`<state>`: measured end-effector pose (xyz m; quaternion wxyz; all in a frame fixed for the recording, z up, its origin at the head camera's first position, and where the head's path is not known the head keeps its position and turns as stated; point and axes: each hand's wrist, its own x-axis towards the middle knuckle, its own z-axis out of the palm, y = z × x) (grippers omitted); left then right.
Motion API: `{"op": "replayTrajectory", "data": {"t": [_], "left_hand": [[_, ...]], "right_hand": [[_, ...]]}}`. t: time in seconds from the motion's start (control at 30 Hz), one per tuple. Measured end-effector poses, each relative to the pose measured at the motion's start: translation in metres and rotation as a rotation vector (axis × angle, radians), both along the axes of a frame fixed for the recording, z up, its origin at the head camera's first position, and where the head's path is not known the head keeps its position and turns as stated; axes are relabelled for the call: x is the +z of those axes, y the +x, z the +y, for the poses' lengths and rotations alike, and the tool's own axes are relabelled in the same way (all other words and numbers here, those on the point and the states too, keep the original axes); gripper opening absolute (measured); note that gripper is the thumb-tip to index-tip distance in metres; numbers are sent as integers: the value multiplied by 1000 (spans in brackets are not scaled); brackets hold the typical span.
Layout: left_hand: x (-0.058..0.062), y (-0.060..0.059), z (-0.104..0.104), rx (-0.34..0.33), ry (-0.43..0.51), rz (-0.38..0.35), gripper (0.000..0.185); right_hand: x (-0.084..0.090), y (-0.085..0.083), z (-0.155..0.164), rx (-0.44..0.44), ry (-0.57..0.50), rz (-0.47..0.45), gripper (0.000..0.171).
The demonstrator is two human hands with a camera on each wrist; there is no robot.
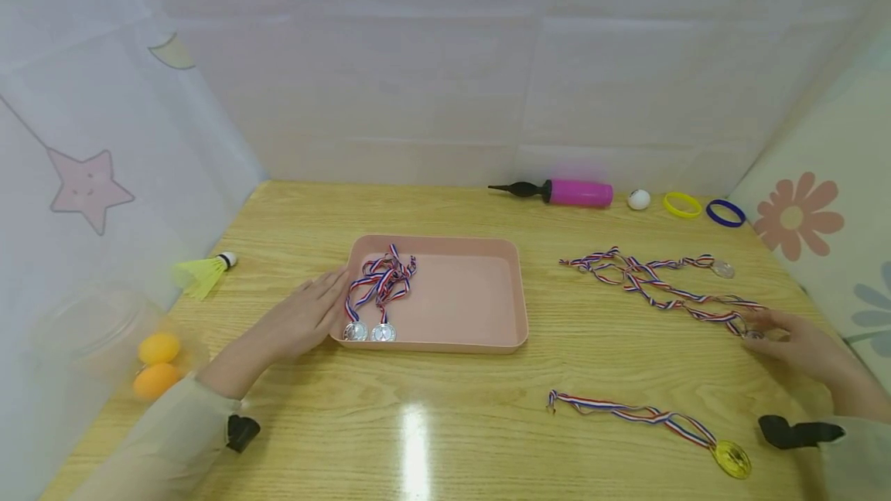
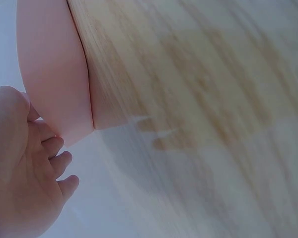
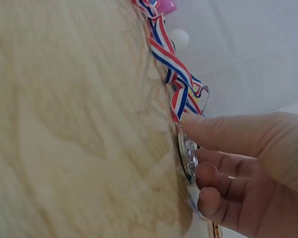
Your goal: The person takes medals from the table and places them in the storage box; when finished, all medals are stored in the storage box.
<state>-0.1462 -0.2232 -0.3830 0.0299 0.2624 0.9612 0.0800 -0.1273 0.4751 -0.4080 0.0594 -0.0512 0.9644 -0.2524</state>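
Observation:
A pink tray [image 1: 466, 296] stands mid-table. Two silver medals [image 1: 384, 332] with tangled striped ribbons [image 1: 381, 277] lie in its left part. My left hand [image 1: 306, 315] rests its fingers against the tray's left wall; the left wrist view has that hand [image 2: 30, 173] beside the tray wall [image 2: 57, 64]. At the right, my right hand [image 1: 800, 346] pinches a silver medal [image 3: 187, 156] close to the tabletop, thumb near its red, white and blue ribbon [image 3: 171, 62]. Another medal [image 1: 723, 269], pale, lies farther back. Nearer the front is a gold medal [image 1: 732, 459] on its ribbon [image 1: 640, 413].
Along the back stand a magenta hand pump [image 1: 579, 192], a white ball [image 1: 638, 199], a yellow wristband [image 1: 682, 205] and a blue wristband [image 1: 725, 213]. On the left are a yellow shuttlecock [image 1: 205, 275] and two orange balls [image 1: 157, 366] in a clear container [image 1: 90, 323].

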Motion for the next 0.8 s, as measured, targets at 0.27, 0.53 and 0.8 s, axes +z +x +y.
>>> {"op": "replayTrajectory", "data": {"t": [0.27,0.53,0.8], "left_hand": [[0,0,0,-1,5,2,49],[0,0,0,5,8,6,49],[2,2,0,6,7,5,49]], "right_hand": [[-5,0,7,-2,25,-30,47],[1,0,6,-40,60,-45,48],[3,2,7,-118,-137,-97,31]]}}
